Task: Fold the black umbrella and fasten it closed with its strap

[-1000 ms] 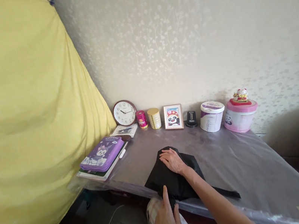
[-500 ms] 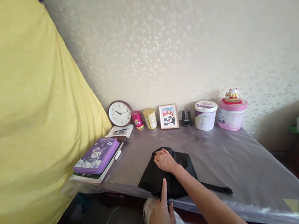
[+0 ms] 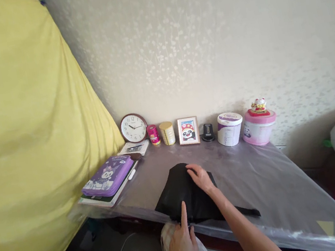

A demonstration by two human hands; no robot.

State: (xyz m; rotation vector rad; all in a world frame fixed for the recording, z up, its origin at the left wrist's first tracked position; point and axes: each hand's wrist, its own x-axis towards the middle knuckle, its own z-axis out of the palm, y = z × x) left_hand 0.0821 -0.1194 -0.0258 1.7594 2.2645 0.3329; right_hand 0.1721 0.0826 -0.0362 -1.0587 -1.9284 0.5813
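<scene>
A black folding umbrella (image 3: 175,188) lies loosely collapsed at the table's front edge, its cloth spread in folds and its top toward the wall. My left hand (image 3: 183,244) is at the near end. Its index finger points along the cloth, and the other fingers curl around the handle, which is mostly hidden. On the right side of the cloth rests my right hand (image 3: 200,178), fingers stretched out and slightly bent over a fold near the top. A narrow black strip (image 3: 247,211) sticks out to the right beyond my right forearm.
Along the wall stand a clock (image 3: 134,128), a pink can (image 3: 153,135), a yellow-lidded can (image 3: 167,133), a picture frame (image 3: 188,131), a black device (image 3: 207,132) and two tubs (image 3: 230,129). A purple case (image 3: 108,177) lies on books at left, beside a yellow curtain (image 3: 29,134).
My right hand has slid rightward over the umbrella's cloth, uncovering its upper middle. My left hand stays at the near end, almost unmoved.
</scene>
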